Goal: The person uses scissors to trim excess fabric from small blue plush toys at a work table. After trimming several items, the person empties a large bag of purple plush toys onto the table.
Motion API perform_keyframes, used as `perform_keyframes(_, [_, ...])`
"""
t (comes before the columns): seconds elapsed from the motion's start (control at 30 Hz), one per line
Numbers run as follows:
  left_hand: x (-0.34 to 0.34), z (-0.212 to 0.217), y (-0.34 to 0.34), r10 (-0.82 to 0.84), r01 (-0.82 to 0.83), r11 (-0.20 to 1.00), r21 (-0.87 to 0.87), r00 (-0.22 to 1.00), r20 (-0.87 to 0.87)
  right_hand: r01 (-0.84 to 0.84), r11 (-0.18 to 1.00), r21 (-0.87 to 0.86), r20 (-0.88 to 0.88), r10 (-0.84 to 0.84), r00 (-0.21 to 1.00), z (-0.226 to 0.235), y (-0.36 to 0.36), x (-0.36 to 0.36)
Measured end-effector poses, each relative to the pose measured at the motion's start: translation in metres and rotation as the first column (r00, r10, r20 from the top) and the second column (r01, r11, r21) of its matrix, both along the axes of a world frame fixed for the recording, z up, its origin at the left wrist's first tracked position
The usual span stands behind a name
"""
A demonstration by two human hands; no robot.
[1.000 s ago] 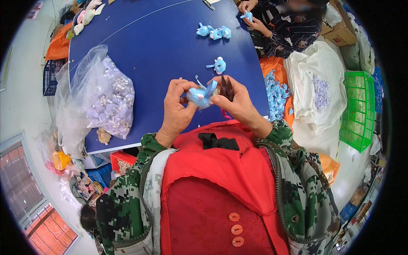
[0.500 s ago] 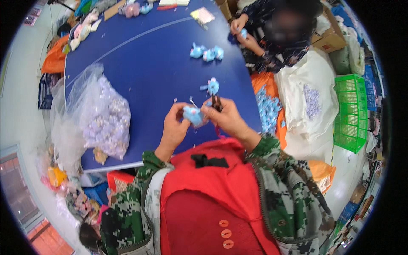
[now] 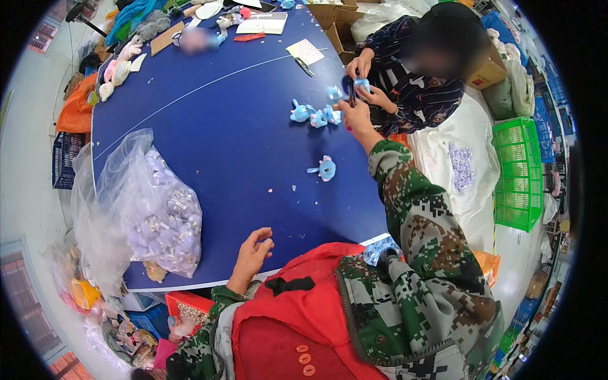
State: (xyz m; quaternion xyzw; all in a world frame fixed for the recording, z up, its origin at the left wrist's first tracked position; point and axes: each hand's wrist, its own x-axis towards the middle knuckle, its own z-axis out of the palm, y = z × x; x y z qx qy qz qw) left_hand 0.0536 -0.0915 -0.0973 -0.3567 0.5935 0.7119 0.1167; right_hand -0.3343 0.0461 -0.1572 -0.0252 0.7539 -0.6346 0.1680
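Observation:
My right hand (image 3: 356, 118) reaches far forward, its fingers closed around a dark hand tool (image 3: 352, 94) that looks like snips or pliers. Beside its fingertips is a small light-blue plush piece (image 3: 334, 94); I cannot tell whether they touch. Several similar blue plush pieces (image 3: 301, 113) lie bunched just left of that hand. Nearer to me, a single blue ring-shaped plush piece (image 3: 326, 169) lies on the table. My left hand (image 3: 253, 254) hovers at the table's near edge, fingers bent and apart, holding nothing.
Across the blue table (image 3: 221, 126) a co-worker's hands (image 3: 367, 82) hold another blue plush piece. A clear bag of lilac pieces (image 3: 168, 221) stands at left. A green basket (image 3: 519, 174) and a white sack (image 3: 437, 152) are at right. Pens and paper (image 3: 305, 52) lie farther back.
My right hand has swung forward and away, carrying the dark tool. The blue plush piece has left my left hand, which is now lower and empty. The far bunch has one more piece beside it.

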Motion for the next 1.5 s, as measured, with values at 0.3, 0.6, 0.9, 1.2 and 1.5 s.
perform_keyframes(0.3, [0.022, -0.017, -0.023, 0.022, -0.029, 0.998, 0.058, 0.994, 0.110, -0.001, 0.782, 0.623, -0.431, 0.345, 0.833, -0.084, -0.018, -0.019])
perform_keyframes(0.6, [0.012, -0.022, -0.025, 0.031, -0.040, 0.994, 0.099, 0.995, 0.096, 0.067, 0.757, 0.650, -0.361, 0.230, 0.904, -0.078, -0.004, -0.003])
perform_keyframes(0.9, [0.018, -0.013, 0.005, -0.016, -0.010, 0.986, 0.167, 0.988, 0.152, -0.042, 0.727, 0.686, -0.323, 0.355, 0.877, -0.087, -0.032, -0.011])
perform_keyframes(1.2, [-0.011, -0.001, 0.014, -0.002, 0.003, 0.997, 0.075, 1.000, -0.016, -0.354, 0.930, -0.100, 0.020, 0.358, 0.934, 0.023, 0.020, 0.041])
perform_keyframes(1.5, [-0.080, 0.071, 0.042, 0.039, 0.053, 0.976, 0.212, 0.913, -0.406, -0.365, 0.583, -0.726, 0.249, 0.717, 0.651, 0.134, 0.064, 0.149])
